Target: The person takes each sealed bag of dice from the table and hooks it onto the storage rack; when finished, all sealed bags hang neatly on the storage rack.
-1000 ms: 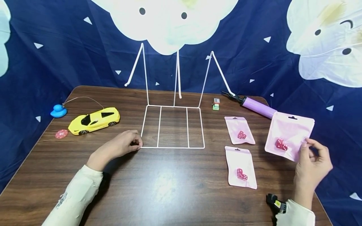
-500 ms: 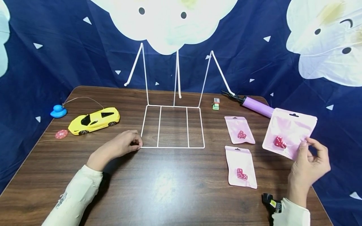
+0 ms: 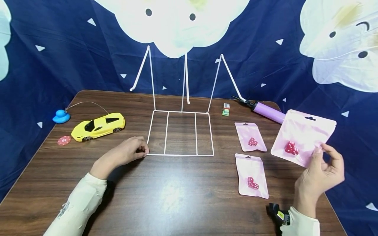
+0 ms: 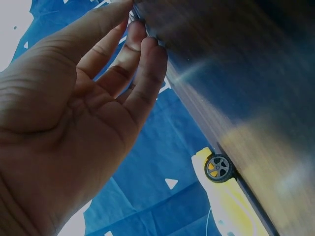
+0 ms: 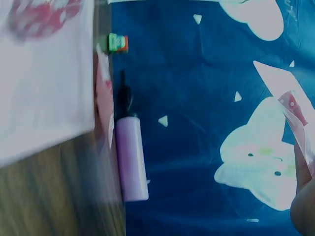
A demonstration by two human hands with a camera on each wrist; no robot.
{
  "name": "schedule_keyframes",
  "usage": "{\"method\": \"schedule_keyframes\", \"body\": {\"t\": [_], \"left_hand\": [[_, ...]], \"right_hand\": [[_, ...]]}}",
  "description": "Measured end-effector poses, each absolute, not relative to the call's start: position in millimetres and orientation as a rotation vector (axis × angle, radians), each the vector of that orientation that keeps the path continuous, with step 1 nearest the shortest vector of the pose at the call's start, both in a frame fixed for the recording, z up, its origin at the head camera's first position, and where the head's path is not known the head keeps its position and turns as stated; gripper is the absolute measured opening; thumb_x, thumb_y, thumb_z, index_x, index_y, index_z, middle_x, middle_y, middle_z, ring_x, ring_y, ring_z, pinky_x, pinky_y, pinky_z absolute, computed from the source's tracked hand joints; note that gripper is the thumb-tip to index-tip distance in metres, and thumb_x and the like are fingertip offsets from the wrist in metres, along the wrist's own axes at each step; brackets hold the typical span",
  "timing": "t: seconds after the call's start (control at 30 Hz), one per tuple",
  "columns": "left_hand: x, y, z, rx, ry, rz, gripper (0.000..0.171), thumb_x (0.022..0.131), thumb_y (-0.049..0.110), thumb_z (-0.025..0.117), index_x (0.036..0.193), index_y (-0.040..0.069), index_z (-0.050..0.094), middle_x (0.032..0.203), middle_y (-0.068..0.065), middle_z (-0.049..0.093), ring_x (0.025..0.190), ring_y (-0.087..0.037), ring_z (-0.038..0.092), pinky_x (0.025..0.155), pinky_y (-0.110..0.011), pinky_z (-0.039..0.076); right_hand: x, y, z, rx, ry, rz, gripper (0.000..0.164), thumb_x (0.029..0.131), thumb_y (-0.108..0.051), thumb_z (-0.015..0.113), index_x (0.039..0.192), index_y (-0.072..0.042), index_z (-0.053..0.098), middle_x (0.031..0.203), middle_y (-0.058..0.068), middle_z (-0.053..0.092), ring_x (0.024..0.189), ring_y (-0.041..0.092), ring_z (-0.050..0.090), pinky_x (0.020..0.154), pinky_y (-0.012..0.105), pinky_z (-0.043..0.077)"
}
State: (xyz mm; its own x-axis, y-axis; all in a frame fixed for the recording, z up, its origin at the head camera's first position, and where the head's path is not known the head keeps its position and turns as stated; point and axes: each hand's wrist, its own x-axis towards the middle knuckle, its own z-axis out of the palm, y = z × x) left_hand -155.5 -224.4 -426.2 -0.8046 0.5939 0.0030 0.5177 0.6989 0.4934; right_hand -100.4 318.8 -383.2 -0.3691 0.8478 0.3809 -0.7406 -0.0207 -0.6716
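Note:
My left hand (image 3: 131,150) is at the front left corner of a white wire display rack (image 3: 180,155), thumb and fingertips pinching its frame. The left wrist view shows this palm (image 4: 83,113) with curled fingers; the fingertips' contact is cut off at the top. At the right, my right hand (image 3: 322,175) pinches the lower right edge of a pink pouch (image 3: 313,131), raised above the table, with red dice (image 3: 291,148) showing through. Two similar pouches lie flat between the rack and this hand: a farther pouch (image 3: 246,129) and a nearer pouch (image 3: 249,165).
Three rack prongs (image 3: 233,78) stick up and bend down toward me. At left are a yellow toy car (image 3: 98,127), a blue duck (image 3: 61,116) and a red chip (image 3: 64,141). A tiny green toy (image 3: 225,111) and purple pump (image 3: 269,112) lie behind the pouches.
My right hand has shifted slightly left, and the pouch it holds has risen and tilted a little. My left hand and the rack have stayed in place.

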Motion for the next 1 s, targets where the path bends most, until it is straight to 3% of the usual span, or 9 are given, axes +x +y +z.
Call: {"method": "schedule_keyframes", "body": {"t": [0.37, 0.7, 1.0], "left_hand": [[-155, -226, -428, 0.92, 2.741, 0.74, 0.018, 0.092, -0.001, 0.081, 0.088, 0.014, 0.072, 0.093, 0.002, 0.061, 0.085, -0.017, 0.058, 0.08, -0.043, 0.051], [-154, -226, -430, 0.926, 2.75, 0.747, 0.017, 0.092, 0.0, 0.081, 0.088, 0.014, 0.073, 0.093, 0.002, 0.061, 0.085, -0.017, 0.059, 0.079, -0.042, 0.051], [-155, -227, -428, 0.957, 2.756, 0.735, 0.016, 0.091, -0.001, 0.083, 0.088, 0.011, 0.073, 0.093, 0.002, 0.061, 0.086, -0.018, 0.059, 0.081, -0.043, 0.052]], "right_hand": [[-102, 293, -367, -0.102, -0.943, 1.677, 0.022, 0.088, 0.019, 0.07, 0.107, 0.03, 0.063, 0.099, 0.025, 0.067, 0.054, 0.015, 0.049, 0.055, 0.018, 0.044], [-100, 275, -368, -0.065, -0.994, 1.681, 0.019, 0.088, 0.017, 0.073, 0.105, 0.024, 0.068, 0.095, 0.022, 0.065, 0.048, 0.01, 0.032, 0.052, 0.015, 0.039], [-101, 263, -363, 0.017, -0.953, 1.722, 0.024, 0.086, 0.021, 0.072, 0.106, 0.031, 0.062, 0.096, 0.023, 0.063, 0.071, 0.021, 0.053, 0.061, 0.021, 0.051]]}}
